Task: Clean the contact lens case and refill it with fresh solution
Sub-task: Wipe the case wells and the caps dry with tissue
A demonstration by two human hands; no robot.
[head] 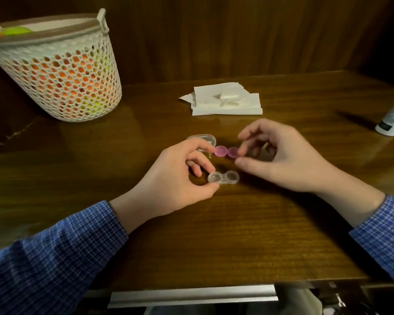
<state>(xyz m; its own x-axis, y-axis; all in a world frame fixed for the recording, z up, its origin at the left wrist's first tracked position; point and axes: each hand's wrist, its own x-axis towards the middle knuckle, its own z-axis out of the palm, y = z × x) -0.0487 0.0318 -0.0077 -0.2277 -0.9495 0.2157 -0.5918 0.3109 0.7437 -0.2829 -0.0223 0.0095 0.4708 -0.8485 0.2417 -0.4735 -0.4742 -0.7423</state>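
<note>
Head view: left hand (180,176) pinches the clear lens case (223,178) steady on the counter (214,235), wells up (both uncapped); right hand (280,155), fingers narrowed, sets down a pink cap (233,152) just beyond.

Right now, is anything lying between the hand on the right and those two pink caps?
Nothing visible does. The right hand is already at the pink caps, its fingertips at the nearer one. The lens case, held by the left hand, lies nearer the person, out of that path.

sleeves (55,258): blue checked, long, cuffed | hands (175,176): bare
</note>
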